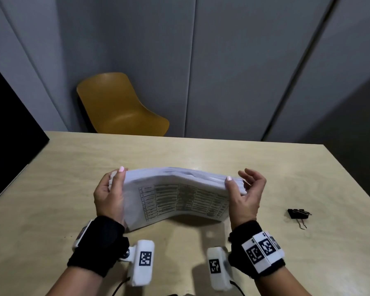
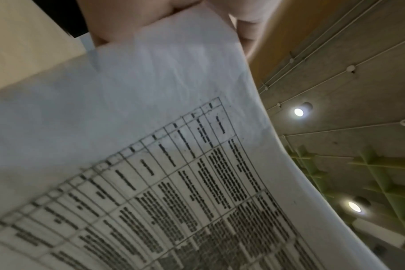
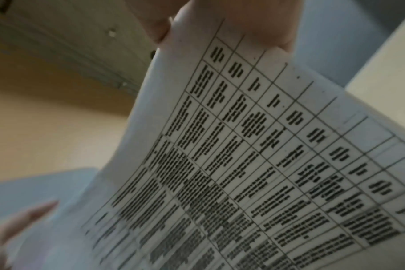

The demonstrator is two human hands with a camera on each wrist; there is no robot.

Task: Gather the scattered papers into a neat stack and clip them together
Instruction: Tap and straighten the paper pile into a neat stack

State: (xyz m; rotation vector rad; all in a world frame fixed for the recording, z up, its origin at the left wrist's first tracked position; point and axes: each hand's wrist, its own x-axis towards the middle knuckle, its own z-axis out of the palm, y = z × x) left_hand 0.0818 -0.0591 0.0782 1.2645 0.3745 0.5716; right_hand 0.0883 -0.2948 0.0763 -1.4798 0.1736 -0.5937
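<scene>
A stack of white papers (image 1: 179, 197) with a printed table on the near sheet stands on its long edge on the table, bowed in the middle. My left hand (image 1: 112, 189) grips its left end, thumb on the near face. My right hand (image 1: 244, 189) holds the right end, thumb on the near face and fingers curled behind. A black binder clip (image 1: 298, 213) lies on the table to the right, apart from both hands. In the left wrist view the papers (image 2: 173, 146) fill the frame below my left hand (image 2: 173, 20). The papers (image 3: 243, 146) hang below my right hand (image 3: 220, 22) in the right wrist view.
The light wooden table (image 1: 73, 167) runs to a far edge, with a yellow chair (image 1: 120, 107) behind it. A black object (image 1: 6, 124) sits at the table's left edge. Grey wall panels stand behind.
</scene>
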